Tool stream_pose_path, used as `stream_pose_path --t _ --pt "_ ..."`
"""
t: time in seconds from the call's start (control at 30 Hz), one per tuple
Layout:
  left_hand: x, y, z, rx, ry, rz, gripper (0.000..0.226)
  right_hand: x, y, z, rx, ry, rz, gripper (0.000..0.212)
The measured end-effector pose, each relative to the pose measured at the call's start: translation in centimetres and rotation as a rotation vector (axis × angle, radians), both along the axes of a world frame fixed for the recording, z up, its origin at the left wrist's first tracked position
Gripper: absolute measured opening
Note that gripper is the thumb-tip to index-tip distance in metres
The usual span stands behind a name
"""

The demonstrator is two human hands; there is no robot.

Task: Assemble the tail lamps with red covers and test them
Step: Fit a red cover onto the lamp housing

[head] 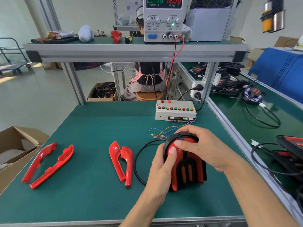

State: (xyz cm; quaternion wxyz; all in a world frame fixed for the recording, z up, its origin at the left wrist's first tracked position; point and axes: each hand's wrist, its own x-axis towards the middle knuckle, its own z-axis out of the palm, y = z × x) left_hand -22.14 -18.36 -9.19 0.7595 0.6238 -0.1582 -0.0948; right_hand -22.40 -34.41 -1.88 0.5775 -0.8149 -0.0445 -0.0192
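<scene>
Brown cardboard box [18,145] sits at the far left edge of the frame, partly open. Next to it, on the green table mat [91,199], lie two long shiny red plastic covers [47,164], side by side and slanting up to the right. In the middle lie two more curved red plastic covers [122,163], touching each other and running top to bottom.

Then come my hands, at the lower right of the middle. My left hand [161,167] grips the left side of the black tail lamp with a red cover on it [186,164], with its thumb pressed flat on the red part. My right hand [201,146] is curled over the round top end, with its fingertips pushing down on the red cover. Both hands are holding the lamp, so neither one is nearer.

The lamp's long side runs from its round top, far from me, to its flat end close to me. I think I am snapping the cover in place.

A black cable [139,163] loops left of the lamp. Up behind it is the white test box with coloured buttons [175,110], with thin wires [161,132] running toward the lamp. I think the testing comes next, so I must reach up and away from me.
</scene>
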Motion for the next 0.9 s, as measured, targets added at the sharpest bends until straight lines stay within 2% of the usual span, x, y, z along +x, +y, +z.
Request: stream_pose_path --t 0.23,0.5,0.67,0.8,0.9 --pt "0.1 -0.6 0.4 -0.010 -0.051 0.054 0.029 0.3 0.2 -0.4 0.126 0.046 -0.076 0.021" --pt "0.7 -0.7 0.0 0.059 -0.075 0.051 0.032 0.1 0.0 -0.8 0.046 0.003 -0.090 0.020" --pt "0.9 0.7 -1.1 0.133 -0.092 -0.044 0.039 0.1 -0.7 -1.1 -0.019 -0.008 -0.102 0.038" --pt "0.1 1.8 -2.4 0.240 -0.113 -0.085 0.022 0.2 -0.9 -2.0 0.006 -0.048 -0.155 0.038" --pt "0.2 1.9 -2.6 0.295 -0.163 -0.040 0.018 0.3 -0.7 -2.4 0.004 -0.087 -0.161 0.033"
